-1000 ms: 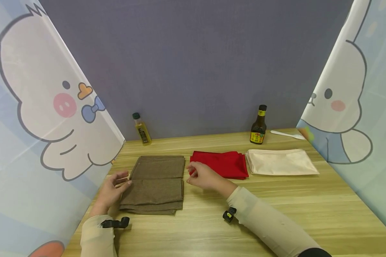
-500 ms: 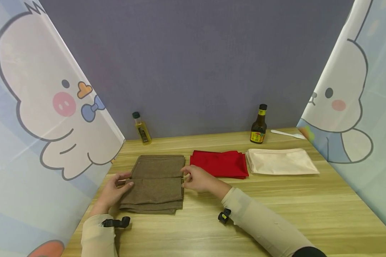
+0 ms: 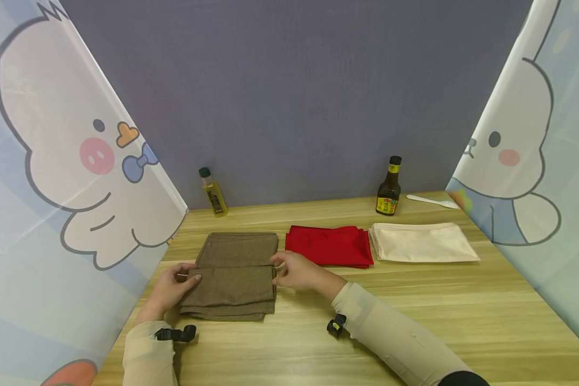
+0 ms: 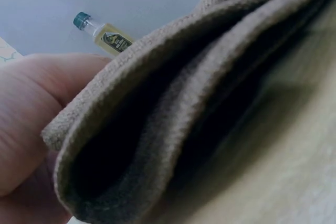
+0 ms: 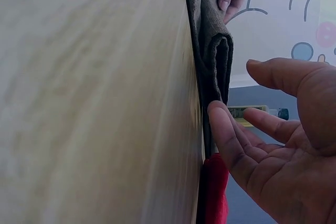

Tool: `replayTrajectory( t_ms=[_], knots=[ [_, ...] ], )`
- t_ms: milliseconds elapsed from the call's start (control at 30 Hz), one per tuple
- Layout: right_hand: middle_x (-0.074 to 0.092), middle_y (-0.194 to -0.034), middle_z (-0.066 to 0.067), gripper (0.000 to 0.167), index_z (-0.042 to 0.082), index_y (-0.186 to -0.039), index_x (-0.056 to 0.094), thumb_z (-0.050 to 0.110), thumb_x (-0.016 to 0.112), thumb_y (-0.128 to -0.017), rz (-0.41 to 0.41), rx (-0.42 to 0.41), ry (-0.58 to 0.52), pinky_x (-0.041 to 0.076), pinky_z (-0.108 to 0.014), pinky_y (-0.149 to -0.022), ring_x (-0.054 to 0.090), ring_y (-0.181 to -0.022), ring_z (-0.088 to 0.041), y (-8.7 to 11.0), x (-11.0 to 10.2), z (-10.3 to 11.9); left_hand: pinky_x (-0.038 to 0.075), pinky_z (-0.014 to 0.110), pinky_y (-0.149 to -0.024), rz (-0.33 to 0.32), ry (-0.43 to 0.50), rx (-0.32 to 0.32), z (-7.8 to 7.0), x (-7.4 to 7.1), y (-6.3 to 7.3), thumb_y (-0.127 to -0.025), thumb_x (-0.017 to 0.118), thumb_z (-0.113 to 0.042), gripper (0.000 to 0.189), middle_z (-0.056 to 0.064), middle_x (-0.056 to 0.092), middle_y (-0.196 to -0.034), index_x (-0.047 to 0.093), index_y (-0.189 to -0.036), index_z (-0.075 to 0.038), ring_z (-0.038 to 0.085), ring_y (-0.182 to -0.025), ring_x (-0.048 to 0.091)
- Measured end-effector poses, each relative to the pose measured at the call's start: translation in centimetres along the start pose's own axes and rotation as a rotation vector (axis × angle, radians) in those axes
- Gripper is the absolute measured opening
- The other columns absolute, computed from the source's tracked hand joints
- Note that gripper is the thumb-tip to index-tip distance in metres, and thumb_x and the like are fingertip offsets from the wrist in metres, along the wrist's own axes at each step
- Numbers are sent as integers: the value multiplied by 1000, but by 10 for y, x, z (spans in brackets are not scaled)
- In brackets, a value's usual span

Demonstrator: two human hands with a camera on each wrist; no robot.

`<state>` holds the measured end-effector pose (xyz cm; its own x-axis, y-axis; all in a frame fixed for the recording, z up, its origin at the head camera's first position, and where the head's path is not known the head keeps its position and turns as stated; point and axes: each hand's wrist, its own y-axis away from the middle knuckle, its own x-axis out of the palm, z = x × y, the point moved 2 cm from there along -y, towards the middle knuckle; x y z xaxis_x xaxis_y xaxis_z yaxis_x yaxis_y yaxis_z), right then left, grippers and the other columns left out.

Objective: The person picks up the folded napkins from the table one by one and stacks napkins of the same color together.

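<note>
A folded brown cloth (image 3: pixel 234 287) lies at the left of the wooden table, its front part doubled over toward me. My left hand (image 3: pixel 169 289) pinches its left edge, thumb on top and fingers partly hidden behind the fold. In the left wrist view the layers of the brown cloth (image 4: pixel 173 103) bulge apart beside that hand (image 4: pixel 31 108). At the opposite edge is my right hand (image 3: pixel 299 272), fingertips right by the fold. The right wrist view shows this hand (image 5: pixel 278 140) with its thumb spread from the fingers and nothing between them.
A folded red cloth (image 3: pixel 333 246) lies behind my right hand, and a folded cream cloth (image 3: pixel 424 244) to its right. Farther back stand an oil bottle (image 3: pixel 214 195) and a dark sauce bottle (image 3: pixel 388 190). A white plastic utensil (image 3: pixel 431 201) lies near the right wall.
My right hand has moved left, from the red cloth's front corner to the brown cloth's right edge. My left hand has shifted slightly and now has its thumb on the brown cloth.
</note>
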<state>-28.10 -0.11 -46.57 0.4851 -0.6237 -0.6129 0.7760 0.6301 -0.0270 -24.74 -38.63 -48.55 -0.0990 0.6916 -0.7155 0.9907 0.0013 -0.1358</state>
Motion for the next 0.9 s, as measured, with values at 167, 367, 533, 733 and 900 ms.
replayTrajectory(
  t_ms=[167, 367, 533, 733, 900],
  knots=[
    [61, -135, -12, 56, 3, -143, 58, 16, 81, -94, 3, -5, 7, 57, -27, -79, 69, -99, -12, 0, 1, 0, 58, 36, -78, 6, 5, 3, 0, 2, 0, -97, 80, -26, 43, 22, 69, -122, 68, -131, -2, 38, -105, 70],
    [62, -134, -11, 56, 3, -142, 59, 16, 82, -93, 16, 6, 28, 57, -25, -78, 69, -97, -10, 0, 1, -1, 59, 44, -88, 53, 35, 5, -2, 5, 0, -95, 81, -27, 49, 22, 69, -127, 65, -134, -2, 40, -112, 68],
    [60, -139, -10, 58, 2, -143, 59, 17, 83, -93, 29, 24, 50, 56, -24, -79, 67, -95, -9, 1, 1, -2, 57, 51, -93, 69, 46, -1, -3, 7, 0, -94, 83, -30, 50, 23, 69, -127, 66, -134, -4, 40, -115, 67],
    [62, -139, -11, 57, 0, -141, 61, 17, 83, -92, 23, 31, 67, 55, -25, -80, 66, -95, -9, 1, 0, -2, 55, 54, -96, 76, 40, 10, -9, 9, 1, -93, 84, -29, 48, 23, 69, -126, 68, -131, -5, 41, -116, 66],
    [65, -137, -17, 56, -5, -137, 63, 14, 84, -89, 20, 20, 88, 56, -28, -83, 66, -92, -11, 0, -2, -4, 54, 56, -96, 118, 24, 16, -15, 10, 2, -90, 86, -35, 54, 21, 67, -131, 67, -133, -9, 40, -119, 63]
  ],
)
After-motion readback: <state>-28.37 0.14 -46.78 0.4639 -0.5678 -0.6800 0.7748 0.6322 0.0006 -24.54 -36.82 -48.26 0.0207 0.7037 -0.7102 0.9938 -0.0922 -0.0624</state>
